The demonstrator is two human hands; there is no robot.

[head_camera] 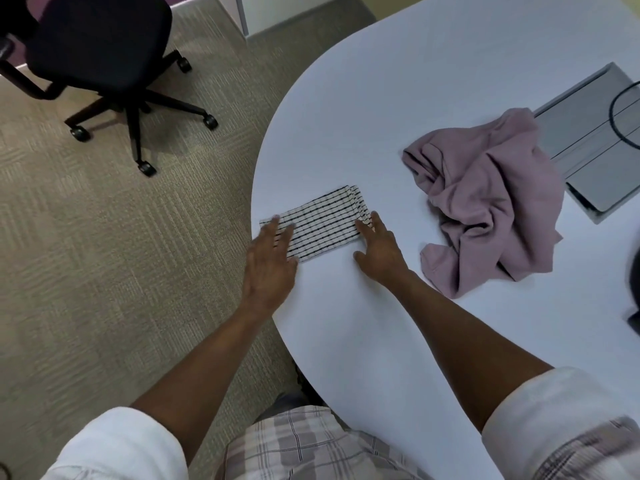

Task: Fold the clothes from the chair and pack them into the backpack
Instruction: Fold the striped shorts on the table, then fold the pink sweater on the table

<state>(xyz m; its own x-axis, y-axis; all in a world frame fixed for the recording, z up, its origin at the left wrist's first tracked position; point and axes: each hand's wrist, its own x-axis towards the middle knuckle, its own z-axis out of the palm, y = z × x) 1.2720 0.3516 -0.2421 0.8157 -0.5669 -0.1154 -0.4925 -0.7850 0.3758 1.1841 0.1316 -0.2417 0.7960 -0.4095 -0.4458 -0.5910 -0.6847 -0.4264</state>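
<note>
The striped garment (pixel 322 223) — white with thin dark lines — lies folded into a neat narrow rectangle at the near left edge of the white table (pixel 415 81). The left hand (pixel 272 263) rests flat on its left end, fingers straight; the right hand (pixel 379 249) touches its right end with fingers extended, gripping nothing. Further right, well apart, a pink garment (pixel 491 202) sits in a crumpled heap, unfolded, just beside a grey panel (pixel 588 140) set into the tabletop. Off to the far left, a black office chair (pixel 100 46) stands on beige patterned carpet (pixel 104 271).
</note>
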